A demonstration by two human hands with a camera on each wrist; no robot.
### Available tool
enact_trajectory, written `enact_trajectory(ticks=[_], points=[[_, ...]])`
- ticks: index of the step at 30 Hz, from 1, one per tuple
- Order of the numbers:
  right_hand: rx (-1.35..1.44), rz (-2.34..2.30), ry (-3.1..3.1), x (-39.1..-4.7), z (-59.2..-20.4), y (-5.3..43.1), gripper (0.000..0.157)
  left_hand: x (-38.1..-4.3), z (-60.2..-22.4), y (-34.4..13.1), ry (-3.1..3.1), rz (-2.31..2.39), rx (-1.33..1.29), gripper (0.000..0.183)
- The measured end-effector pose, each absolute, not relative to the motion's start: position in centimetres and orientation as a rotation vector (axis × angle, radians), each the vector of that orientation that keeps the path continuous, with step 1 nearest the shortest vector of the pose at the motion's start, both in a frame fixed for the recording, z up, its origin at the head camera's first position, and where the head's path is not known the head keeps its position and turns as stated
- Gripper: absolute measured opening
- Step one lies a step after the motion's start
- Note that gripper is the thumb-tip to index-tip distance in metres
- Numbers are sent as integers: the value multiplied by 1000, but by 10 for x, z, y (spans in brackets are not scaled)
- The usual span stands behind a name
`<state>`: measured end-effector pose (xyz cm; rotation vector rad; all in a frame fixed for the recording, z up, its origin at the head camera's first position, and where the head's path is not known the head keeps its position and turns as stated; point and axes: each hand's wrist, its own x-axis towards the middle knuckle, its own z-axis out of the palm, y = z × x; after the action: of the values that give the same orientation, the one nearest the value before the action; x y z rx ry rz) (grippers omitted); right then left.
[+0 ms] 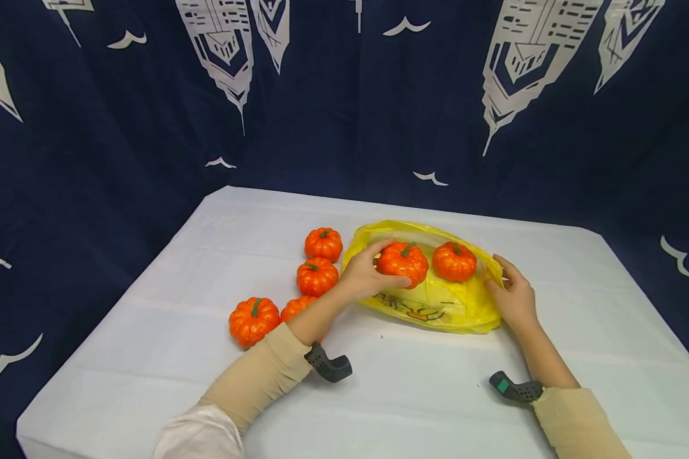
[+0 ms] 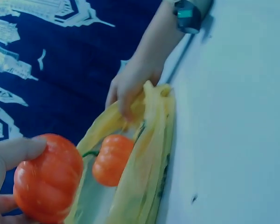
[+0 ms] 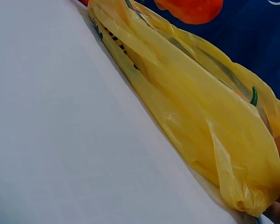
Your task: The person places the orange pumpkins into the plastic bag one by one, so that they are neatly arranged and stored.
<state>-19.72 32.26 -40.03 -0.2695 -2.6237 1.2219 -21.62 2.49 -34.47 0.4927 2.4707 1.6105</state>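
- Above the mouth of a crinkled yellow plastic bag [image 1: 459,315], the left hand [image 1: 364,271] is holding a glossy orange ribbed pumpkin with a green stem [image 1: 403,264]; its thumb is pressing the near side, its fingers are curving behind, parted just to the pumpkin's width.
- At the bag's right end, the right hand [image 1: 515,301] is pinching the rim, thumb inside and fingers outside, nearly closed on the thin plastic.
- Inside the bag, a second orange pumpkin [image 1: 455,261] is lying toward the right, its green stem showing.
- On the bag's near side, a dark line drawing with an orange patch [image 1: 422,312] is showing; any lettering there is too small and creased to read.
- Left of the bag, three orange pumpkins [image 1: 317,277] are forming a row running toward the person, the nearest partly hidden by the left forearm; a lone pumpkin [image 1: 254,322] is sitting farther left.
- Under everything, a white-covered table [image 1: 413,395] is spreading out; behind it, a navy curtain [image 1: 344,146] is displaying upside-down white towers and bird shapes.
- Around the right wrist, a dark device [image 1: 513,387] is bearing a green square.
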Motion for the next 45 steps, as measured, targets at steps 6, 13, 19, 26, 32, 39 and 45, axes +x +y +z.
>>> enact_trajectory(ticks=[6,13,19,26,32,39,45], points=[[-237,1214,-2621,-196,-403,326,54,-213,-352,48,2516,1638,447,83],[-229,1227,-2627,-196,-401,325,54,-220,-365,68,2599,1712,304,80],[-235,1230,-2620,-196,-401,323,54,-232,-376,79,2647,1746,206,79],[-273,1242,-2631,-196,-401,322,55,-244,-383,92,2648,1843,185,81],[-253,1244,-2627,-195,-401,322,55,-252,-387,101,2647,1865,105,81],[-229,1223,-2627,-196,-401,324,54,-264,-389,111,2656,1871,34,79],[-204,1236,-2615,-196,-401,325,54,-272,-393,116,2715,1818,28,79]])
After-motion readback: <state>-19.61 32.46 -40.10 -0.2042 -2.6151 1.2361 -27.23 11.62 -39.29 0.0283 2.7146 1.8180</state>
